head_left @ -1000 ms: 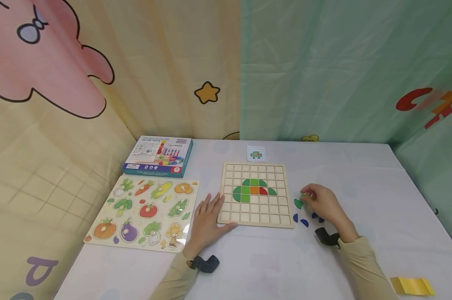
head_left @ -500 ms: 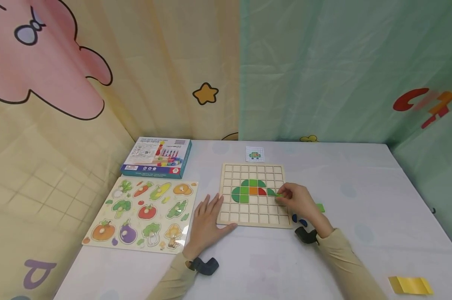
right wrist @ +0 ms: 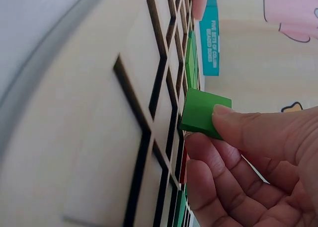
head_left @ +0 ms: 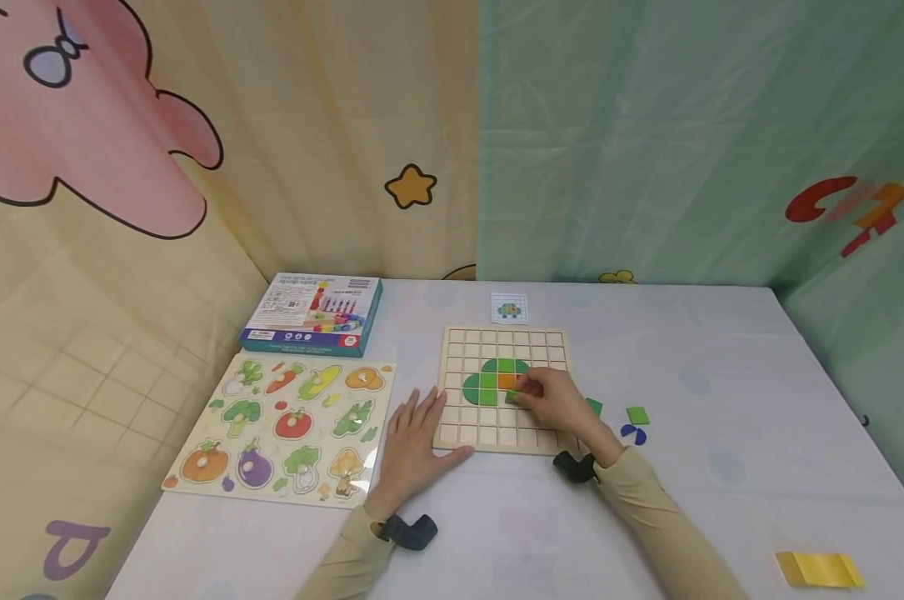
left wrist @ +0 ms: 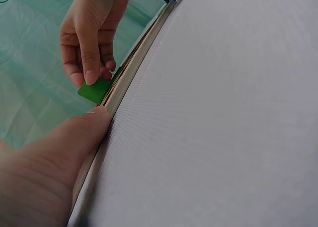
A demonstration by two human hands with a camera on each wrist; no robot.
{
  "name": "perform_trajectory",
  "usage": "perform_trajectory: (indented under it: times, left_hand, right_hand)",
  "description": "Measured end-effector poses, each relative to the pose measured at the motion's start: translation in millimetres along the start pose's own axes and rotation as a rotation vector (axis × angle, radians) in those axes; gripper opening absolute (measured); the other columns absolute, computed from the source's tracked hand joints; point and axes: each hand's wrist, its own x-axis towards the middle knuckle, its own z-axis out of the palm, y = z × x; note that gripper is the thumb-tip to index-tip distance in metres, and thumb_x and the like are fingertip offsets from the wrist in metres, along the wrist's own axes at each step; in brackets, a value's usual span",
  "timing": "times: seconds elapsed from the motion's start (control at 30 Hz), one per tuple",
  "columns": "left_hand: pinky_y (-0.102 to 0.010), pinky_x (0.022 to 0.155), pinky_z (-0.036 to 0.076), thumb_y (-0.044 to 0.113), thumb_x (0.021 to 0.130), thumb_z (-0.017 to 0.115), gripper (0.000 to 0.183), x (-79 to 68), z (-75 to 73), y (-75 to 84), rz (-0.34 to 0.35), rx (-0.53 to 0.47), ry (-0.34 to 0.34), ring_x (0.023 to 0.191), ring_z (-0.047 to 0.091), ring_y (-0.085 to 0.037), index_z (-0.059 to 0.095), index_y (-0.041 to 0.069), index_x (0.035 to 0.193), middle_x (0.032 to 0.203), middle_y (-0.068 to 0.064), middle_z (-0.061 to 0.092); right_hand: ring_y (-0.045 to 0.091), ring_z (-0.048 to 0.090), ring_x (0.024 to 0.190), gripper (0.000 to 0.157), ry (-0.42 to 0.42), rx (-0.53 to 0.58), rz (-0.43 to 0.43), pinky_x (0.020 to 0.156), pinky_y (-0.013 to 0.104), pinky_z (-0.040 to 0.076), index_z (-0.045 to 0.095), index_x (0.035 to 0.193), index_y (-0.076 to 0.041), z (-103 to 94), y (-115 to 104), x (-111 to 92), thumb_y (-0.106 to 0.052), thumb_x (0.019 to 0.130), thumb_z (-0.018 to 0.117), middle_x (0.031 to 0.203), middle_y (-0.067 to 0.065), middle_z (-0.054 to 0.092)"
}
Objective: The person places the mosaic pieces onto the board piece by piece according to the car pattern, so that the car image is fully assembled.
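Observation:
My right hand [head_left: 552, 400] pinches a green square tile [right wrist: 203, 110] between thumb and fingers. It holds the tile over the middle of the wooden grid board [head_left: 466, 429], tilted against the grid in the right wrist view. Green tiles [head_left: 489, 389] and an orange square [head_left: 507, 381] lie in the grid's cells; the right hand hides others. My left hand [head_left: 414, 450] rests at the board's left edge with fingers spread. In the left wrist view its thumb [left wrist: 84, 130] touches the board's edge.
Right of the board lie a green square [head_left: 637, 415], blue pieces [head_left: 634, 433] and a partly hidden green piece [head_left: 594, 406]. A pattern card [head_left: 509, 308] is behind the board. A vegetable puzzle [head_left: 279, 433], a box [head_left: 312, 315] and yellow paper [head_left: 819, 570] lie around.
My right hand has moved left from the loose pieces beside the board to above its middle, carrying a green tile. The left hand has stayed in place.

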Motion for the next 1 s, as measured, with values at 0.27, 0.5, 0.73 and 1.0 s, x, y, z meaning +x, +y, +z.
perform_trajectory:
  times: [0.27,0.5,0.73,1.0]
  left_hand:
    - [-0.048,0.112,0.01,0.067,0.078,0.06,0.093,0.5,-1.0,-0.2,0.003,0.004,-0.007,0.141,0.015,-0.031,0.034,0.011,0.148,0.153,-0.006,0.029]
    - [-0.049,0.112,0.011,0.069,0.079,0.058,0.093,0.3,-0.9,-0.8,0.006,0.015,-0.011,0.141,0.015,-0.032,0.034,0.011,0.148,0.153,-0.006,0.029]
    - [-0.049,0.112,0.01,0.068,0.079,0.059,0.093,0.1,-1.5,-0.7,0.002,0.01,-0.022,0.141,0.014,-0.032,0.033,0.011,0.148,0.153,-0.006,0.028]
    - [-0.049,0.112,0.01,0.068,0.079,0.058,0.093,0.1,-0.8,-1.0,0.003,0.015,-0.019,0.141,0.014,-0.032,0.032,0.012,0.149,0.153,-0.006,0.028]
  right_hand:
    - [0.01,0.056,0.067,0.005,-0.022,-0.001,0.01,0.061,0.028,0.049,0.069,0.085,-0.006,5.1,-3.9,6.2,-0.006,0.083,0.073,0.075,-0.003,0.062]
    - [0.01,0.055,0.066,0.007,-0.04,-0.034,0.029,0.061,0.027,0.049,0.068,0.085,-0.005,6.1,-5.5,8.2,-0.01,0.084,0.073,0.074,-0.004,0.061]
    - [0.011,0.057,0.07,0.008,-0.027,-0.115,0.064,0.064,0.03,0.05,0.07,0.084,-0.007,7.3,-6.9,9.1,-0.014,0.084,0.073,0.077,-0.004,0.063]
    - [0.01,0.055,0.066,0.008,0.006,-0.207,0.089,0.062,0.03,0.048,0.072,0.079,-0.012,7.4,-8.8,10.4,-0.018,0.083,0.075,0.072,-0.006,0.062]
